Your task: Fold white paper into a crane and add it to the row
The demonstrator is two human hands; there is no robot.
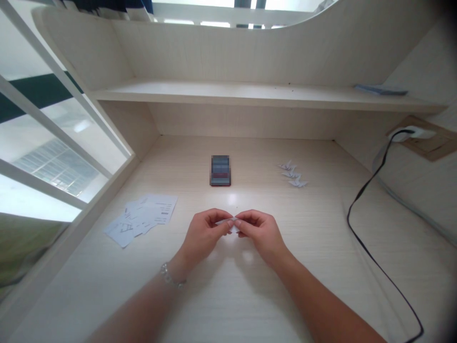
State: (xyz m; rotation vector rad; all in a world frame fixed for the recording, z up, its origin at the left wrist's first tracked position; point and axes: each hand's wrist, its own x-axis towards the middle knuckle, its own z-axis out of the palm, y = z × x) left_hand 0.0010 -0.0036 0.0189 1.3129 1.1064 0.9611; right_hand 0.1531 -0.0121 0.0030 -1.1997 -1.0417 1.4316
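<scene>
**Held item.** A small white paper [231,222] is pinched between the fingertips of the left hand [204,234] and the right hand [263,233]. Both hands are closed on it, thumbs against forefingers, meeting just above the desk [228,295] at its centre. The fingers hide most of the paper, so its shape cannot be told.

**Judged risks.**
- The piece is small and the fingers mask its edges, so a crease could run off line unnoticed.
- The two pinches pull against each other and could tear it along a fold.
- If either pinch loosens, the paper could drop. Little harm is likely, as the desk beneath is bare.
- A glare patch on the desk at 12 o'clock from the hands may wash out the white edges.

**Surroundings, read from the hands.**
- Phone [220,170] at 12 o'clock, lying flat, well apart.
- Folded figures [293,174] at 1 o'clock, in a short row, well apart.
- Slips [143,219] at 9 o'clock, loose and overlapping, near the left hand but not touching it.
- Cable [371,255] at 3 o'clock, running from a plug [414,132] on the right wall down toward 5 o'clock. It lies clear of the right forearm, though an outward elbow swing could snag it.
- Shelf [250,93] above at 12 o'clock.
- Bracelet [172,277] on the left wrist.

**Obstructions.** Nothing lies between the hands and any of these items.
</scene>
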